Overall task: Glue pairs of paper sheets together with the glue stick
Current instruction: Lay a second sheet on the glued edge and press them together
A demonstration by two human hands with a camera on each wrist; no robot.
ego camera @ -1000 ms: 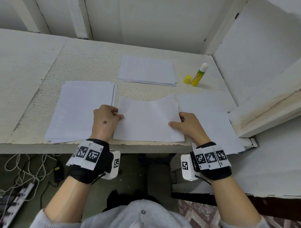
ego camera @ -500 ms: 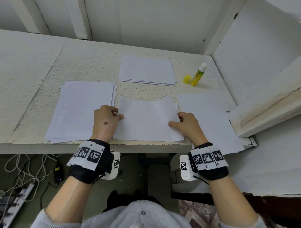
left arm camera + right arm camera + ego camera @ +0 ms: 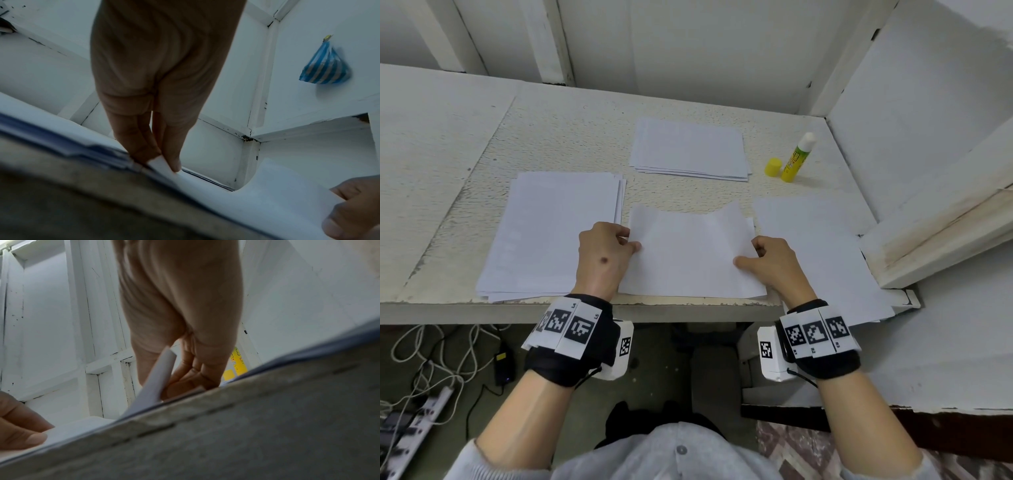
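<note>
We sit at a white, pitted worktop (image 3: 571,137) set in a corner of white panelled walls (image 3: 688,44). A worn white ledge (image 3: 945,236) juts over its right edge. Below its front edge, cables (image 3: 431,356) and a power strip (image 3: 417,421) lie on a grey floor (image 3: 654,383). A blue striped bag (image 3: 324,65) hangs on the wall.

On the desk: 3 paper stacks (image 3: 551,233), 1 held sheet (image 3: 688,253), 1 glue stick (image 3: 797,158), 1 cap (image 3: 773,167).
</note>
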